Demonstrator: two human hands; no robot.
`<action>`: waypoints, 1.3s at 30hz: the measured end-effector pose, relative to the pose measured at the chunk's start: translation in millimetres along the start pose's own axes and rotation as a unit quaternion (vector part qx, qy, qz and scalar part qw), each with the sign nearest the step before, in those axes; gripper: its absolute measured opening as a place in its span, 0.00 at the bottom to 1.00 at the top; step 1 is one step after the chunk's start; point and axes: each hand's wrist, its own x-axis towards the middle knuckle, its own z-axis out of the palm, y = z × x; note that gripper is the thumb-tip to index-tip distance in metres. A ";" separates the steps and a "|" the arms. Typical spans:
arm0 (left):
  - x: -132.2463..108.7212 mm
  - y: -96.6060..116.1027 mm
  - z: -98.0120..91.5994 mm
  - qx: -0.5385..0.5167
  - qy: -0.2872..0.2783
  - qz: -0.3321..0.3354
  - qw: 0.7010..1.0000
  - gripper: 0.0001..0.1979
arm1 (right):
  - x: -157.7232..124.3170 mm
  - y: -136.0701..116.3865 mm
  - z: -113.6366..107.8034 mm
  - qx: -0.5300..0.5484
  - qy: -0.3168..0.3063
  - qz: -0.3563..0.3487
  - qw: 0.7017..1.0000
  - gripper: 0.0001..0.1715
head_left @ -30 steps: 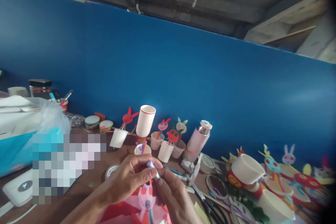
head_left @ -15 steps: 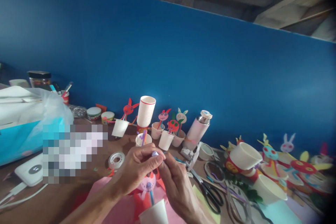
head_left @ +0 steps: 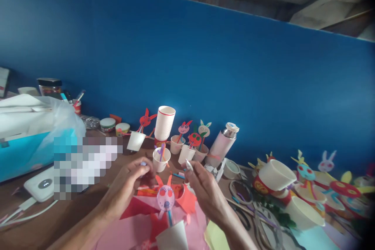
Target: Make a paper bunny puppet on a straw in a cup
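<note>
1. Blue wall (head_left: 205, 66) fills the back, and below it runs a brown tabletop (head_left: 32, 234), busy from end to end.
2. Both hands are up front, well apart. Left hand (head_left: 129, 179), fingers curled, pinches a small lavender piece (head_left: 143, 164); only its rounded end peeks out.
3. Over to the right hand (head_left: 206, 183): it grips a slim white stick (head_left: 188, 164), pale tip poking up past thumb and fingers.
4. And look between the wrists, there's the paper figure (head_left: 165, 198), touched by neither hand! Round pink face, two solid red eyes, dark lashes fanned above them, a blue-black patch for a muzzle.
5. Two pointed orange-red ears top it, a blue straw (head_left: 170, 218) makes the neck, and a plain white cup (head_left: 172, 238) sits tilted beneath, its lower part cut off by the frame.
6. Pink paper (head_left: 117, 232) spreads under the figure, between the forearms; yellow paper (head_left: 216, 238) lies just beside the right forearm.
7. Straight beyond the hands, one straw-filled cup (head_left: 161, 164) stands in front of a tall cup stack (head_left: 165, 125).
</note>
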 end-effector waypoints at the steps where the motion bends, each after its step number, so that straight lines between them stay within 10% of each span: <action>1: 0.6 -10.4 -7.5 -0.015 0.019 -0.003 1.000 0.07 | 0.6 2.3 -1.6 0.021 0.003 -0.001 1.000 0.16; 8: 1.6 -64.9 -28.9 0.063 0.073 -0.063 0.993 0.17 | -4.4 6.7 -0.9 0.113 0.046 0.002 0.993 0.22; 22: -5.2 -77.9 -2.3 0.206 -0.010 -0.058 0.977 0.10 | -1.5 6.9 -7.7 0.388 -0.072 -0.032 0.918 0.20; 27: 0.8 -86.8 -1.0 0.157 -0.017 -0.082 0.984 0.17 | -4.3 31.3 16.9 0.434 -0.011 -0.014 0.901 0.14; 34: 3.7 -89.6 4.8 0.117 -0.034 -0.144 0.982 0.24 | -23.3 56.6 39.4 0.253 0.046 0.082 0.963 0.25; 39: 2.4 -99.7 1.7 0.136 -0.021 -0.117 0.984 0.21 | -19.7 54.9 51.6 0.287 0.028 0.076 0.955 0.18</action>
